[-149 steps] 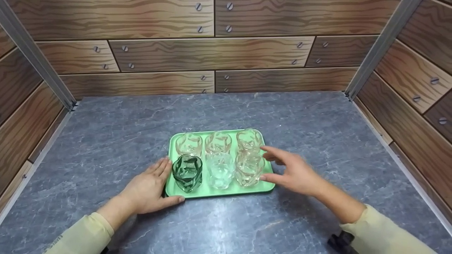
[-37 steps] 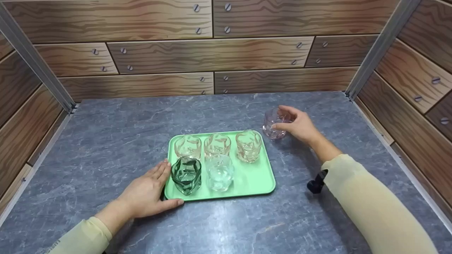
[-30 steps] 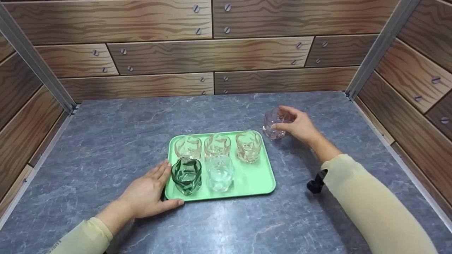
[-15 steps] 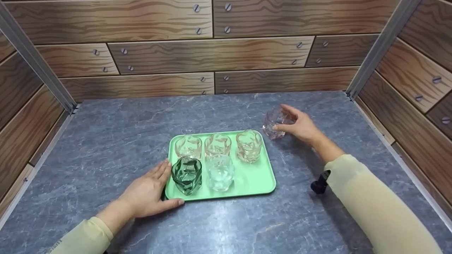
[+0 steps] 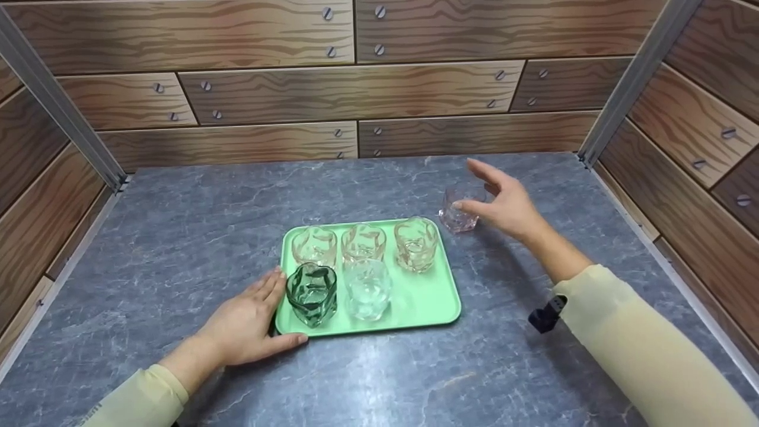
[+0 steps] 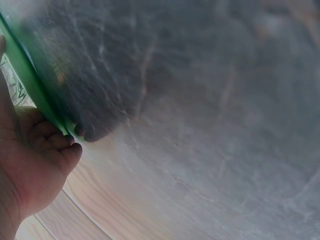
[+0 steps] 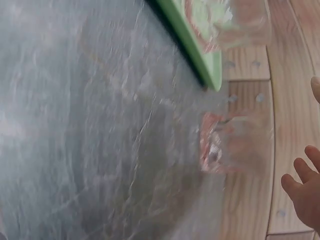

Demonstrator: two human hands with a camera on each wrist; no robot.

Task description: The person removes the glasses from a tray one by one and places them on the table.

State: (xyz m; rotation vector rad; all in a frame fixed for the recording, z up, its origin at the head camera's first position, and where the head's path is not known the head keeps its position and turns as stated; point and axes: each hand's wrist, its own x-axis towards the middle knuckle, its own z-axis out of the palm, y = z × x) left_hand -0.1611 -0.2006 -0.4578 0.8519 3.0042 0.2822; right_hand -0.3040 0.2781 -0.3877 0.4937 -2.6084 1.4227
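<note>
A green tray (image 5: 430, 303) holds a dark green glass (image 5: 312, 299) and a clear, ice-like glass (image 5: 368, 293) in its front row. Behind them stand three pale pinkish glasses, one at the back right (image 5: 415, 246). My left hand (image 5: 240, 326) rests against the tray's front left corner, fingers along the side and thumb at the front edge. On the table off the tray's back right corner stands a pale pink glass (image 5: 458, 220), upright. My right hand (image 5: 510, 204) is spread beside it, holding nothing; in the right wrist view its fingers (image 7: 302, 172) are apart from that glass (image 7: 212, 145).
Grey marbled tabletop (image 5: 195, 225) surrounds the tray. Wood-patterned walls (image 5: 267, 95) close off the back and both sides, with metal posts in the corners. Bare tray surface shows at its front right.
The front right glass has gone from the tray to the table behind its right corner. My right hand has since let go of it, spreading its fingers. The left hand has stayed.
</note>
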